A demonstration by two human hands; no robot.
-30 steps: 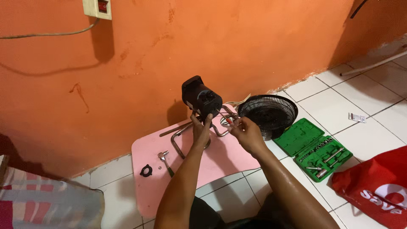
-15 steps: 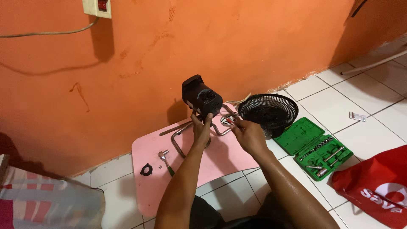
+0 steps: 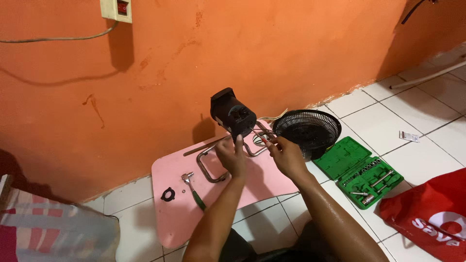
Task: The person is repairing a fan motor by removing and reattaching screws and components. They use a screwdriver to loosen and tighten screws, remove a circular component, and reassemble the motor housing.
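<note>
A black fan motor housing (image 3: 232,114) stands on a bent metal tube stand (image 3: 211,160) over a pink board (image 3: 194,204). My left hand (image 3: 231,155) grips the stand just under the motor. My right hand (image 3: 285,154) pinches a thin tool or wire at the motor's shaft side; the exact item is too small to tell. A black round fan grille (image 3: 307,130) leans behind my right hand.
A ratchet wrench with a green handle (image 3: 193,189) and a small black ring part (image 3: 167,194) lie on the pink board. An open green socket set case (image 3: 361,171) sits on the white tiles at right, a red bag (image 3: 432,213) beyond it. Striped cloth (image 3: 53,233) lies at left.
Both hands stay at the motor and stand; my right hand has shifted slightly toward the motor. Nothing else moved.
</note>
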